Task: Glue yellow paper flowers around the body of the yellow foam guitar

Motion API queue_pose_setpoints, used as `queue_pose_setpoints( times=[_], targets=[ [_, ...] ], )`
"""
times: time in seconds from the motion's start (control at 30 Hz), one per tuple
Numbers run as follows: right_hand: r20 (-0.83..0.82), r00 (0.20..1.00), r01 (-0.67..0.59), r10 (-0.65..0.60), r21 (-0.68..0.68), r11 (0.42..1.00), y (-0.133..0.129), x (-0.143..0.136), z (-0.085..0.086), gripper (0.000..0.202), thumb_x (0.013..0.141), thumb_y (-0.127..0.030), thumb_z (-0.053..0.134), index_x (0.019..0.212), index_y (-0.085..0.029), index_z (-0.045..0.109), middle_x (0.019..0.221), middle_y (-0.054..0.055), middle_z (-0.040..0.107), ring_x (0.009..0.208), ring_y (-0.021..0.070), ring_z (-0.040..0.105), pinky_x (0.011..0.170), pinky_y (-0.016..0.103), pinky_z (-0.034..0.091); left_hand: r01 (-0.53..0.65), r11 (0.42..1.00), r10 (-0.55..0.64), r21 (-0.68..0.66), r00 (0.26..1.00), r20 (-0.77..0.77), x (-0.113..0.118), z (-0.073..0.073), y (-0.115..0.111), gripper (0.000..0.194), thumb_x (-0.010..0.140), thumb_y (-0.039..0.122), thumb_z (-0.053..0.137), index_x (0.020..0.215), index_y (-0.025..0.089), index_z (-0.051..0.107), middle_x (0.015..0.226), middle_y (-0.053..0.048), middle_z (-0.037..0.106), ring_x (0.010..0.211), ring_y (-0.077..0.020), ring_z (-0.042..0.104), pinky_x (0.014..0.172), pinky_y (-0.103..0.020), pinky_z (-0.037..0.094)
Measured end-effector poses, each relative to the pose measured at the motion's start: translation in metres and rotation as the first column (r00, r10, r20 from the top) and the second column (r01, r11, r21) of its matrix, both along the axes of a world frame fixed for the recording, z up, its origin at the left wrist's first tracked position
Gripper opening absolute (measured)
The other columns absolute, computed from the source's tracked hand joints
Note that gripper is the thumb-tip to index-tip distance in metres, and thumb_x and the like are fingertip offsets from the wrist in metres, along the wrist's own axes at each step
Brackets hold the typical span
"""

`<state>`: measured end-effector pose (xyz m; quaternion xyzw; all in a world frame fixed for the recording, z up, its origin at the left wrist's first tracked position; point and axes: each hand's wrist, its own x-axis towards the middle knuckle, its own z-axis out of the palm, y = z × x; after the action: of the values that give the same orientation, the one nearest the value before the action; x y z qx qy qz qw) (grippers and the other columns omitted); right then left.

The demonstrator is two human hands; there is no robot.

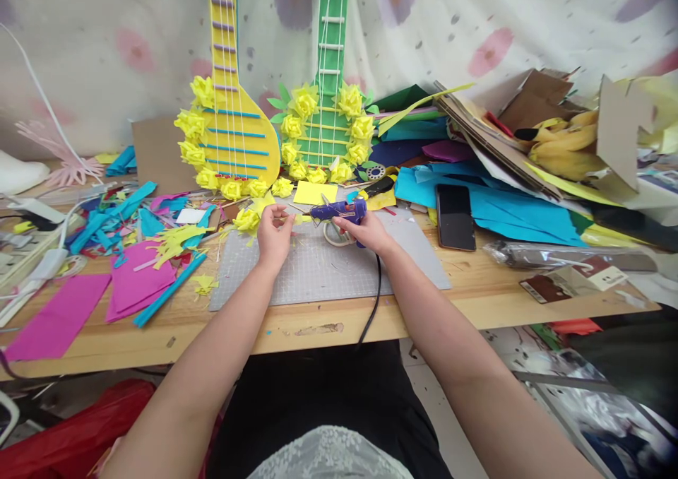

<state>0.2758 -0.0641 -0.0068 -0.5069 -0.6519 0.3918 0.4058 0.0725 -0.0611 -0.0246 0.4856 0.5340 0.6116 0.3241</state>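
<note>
A purple glue gun (347,212) is gripped in my right hand (368,230), its nozzle pointing left and its black cord hanging over the table's front edge. My left hand (275,233) is closed in a pinch just left of the nozzle, on a small piece of yellow paper (301,219). Beside my left fingers, on the left, lies a yellow paper flower (246,219). Both hands are above the grey cutting mat (318,281). White-handled scissors (335,236) lie partly hidden under the glue gun. Behind them sits a yellow paper square (316,193).
Yellow (241,136) and green (327,129) paper instruments with yellow flowers stand at the back. Coloured scraps and magenta sheets (61,316) cover the left side. A phone (455,217), blue paper (522,214) and stacked cardboard lie on the right.
</note>
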Motion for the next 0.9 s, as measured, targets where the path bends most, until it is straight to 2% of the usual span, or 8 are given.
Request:
queue_pose_setpoints(
  times=[0.1, 0.37, 0.53, 0.9],
  targets=[
    [0.025, 1.0, -0.016, 0.015, 0.029, 0.999, 0.0005, -0.0006, -0.0009, 0.044, 0.07, -0.064, 0.06, 0.065, -0.02, 0.058, 0.062, 0.003, 0.061, 0.058, 0.0147, 0.054, 0.059, 0.029, 0.046, -0.004, 1.0, 0.004, 0.013, 1.0, -0.005, -0.0008, -0.0011, 0.0012, 0.029, 0.071, 0.024, 0.068, 0.093, 0.02, 0.051, 0.081, 0.001, 0.051, 0.063, -0.008, 0.05, 0.046, -0.017, 0.049],
    [0.053, 0.998, -0.039, 0.036, 0.06, 0.997, 0.0006, -0.0021, -0.001, 0.041, 0.07, -0.057, 0.062, 0.081, -0.018, 0.066, 0.073, 0.004, 0.067, 0.079, 0.0204, 0.062, 0.074, 0.032, 0.048, -0.017, 1.0, 0.016, 0.007, 0.999, 0.041, 0.0003, 0.0, 0.0025, 0.033, 0.069, 0.031, 0.072, 0.091, 0.02, 0.049, 0.08, 0.001, 0.05, 0.065, -0.0082, 0.051, 0.047, -0.017, 0.049],
    [0.08, 0.996, -0.038, 0.034, 0.05, 0.998, 0.0, -0.002, -0.0007, 0.038, 0.071, -0.055, 0.063, 0.082, -0.018, 0.067, 0.075, 0.004, 0.068, 0.081, 0.0212, 0.062, 0.076, 0.033, 0.047, -0.025, 1.0, 0.024, 0.002, 0.997, 0.067, 0.0004, 0.0002, 0.0029, 0.032, 0.069, 0.028, 0.071, 0.09, 0.02, 0.05, 0.08, 0.0, 0.05, 0.065, -0.0083, 0.051, 0.047, -0.017, 0.049],
    [0.062, 0.998, 0.016, -0.019, 0.058, 0.998, 0.0013, -0.0029, -0.0011, 0.037, 0.071, -0.054, 0.063, 0.077, -0.018, 0.066, 0.07, 0.004, 0.066, 0.079, 0.0212, 0.063, 0.075, 0.032, 0.047, 0.007, 1.0, -0.007, 0.001, 1.0, 0.012, 0.0012, -0.0033, 0.0037, 0.029, 0.068, 0.029, 0.068, 0.09, 0.021, 0.05, 0.08, 0.001, 0.051, 0.065, -0.0094, 0.051, 0.05, -0.02, 0.05]
  ],
)
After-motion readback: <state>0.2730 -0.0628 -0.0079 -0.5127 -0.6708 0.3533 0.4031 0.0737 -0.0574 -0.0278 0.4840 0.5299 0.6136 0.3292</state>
